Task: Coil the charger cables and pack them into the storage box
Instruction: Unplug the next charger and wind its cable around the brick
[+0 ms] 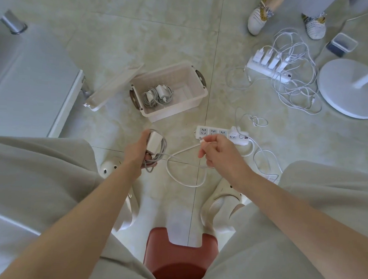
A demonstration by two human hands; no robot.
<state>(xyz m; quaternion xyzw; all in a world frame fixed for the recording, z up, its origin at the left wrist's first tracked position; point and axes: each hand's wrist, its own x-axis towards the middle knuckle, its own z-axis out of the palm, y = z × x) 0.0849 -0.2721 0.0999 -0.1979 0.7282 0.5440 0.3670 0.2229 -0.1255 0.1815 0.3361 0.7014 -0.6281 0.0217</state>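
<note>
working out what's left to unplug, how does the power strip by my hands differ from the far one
The near power strip shows three empty sockets and one charger at its right end; the far power strip carries four chargers in a row. The near power strip lies level with few cables beside it; the far power strip lies slanted in a dense tangle of cables. Both are white and lie on the tiled floor.

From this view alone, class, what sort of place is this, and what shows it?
Probably a room at home: tiled floor, a floor stand's round base, a power strip loaded with chargers.
</note>
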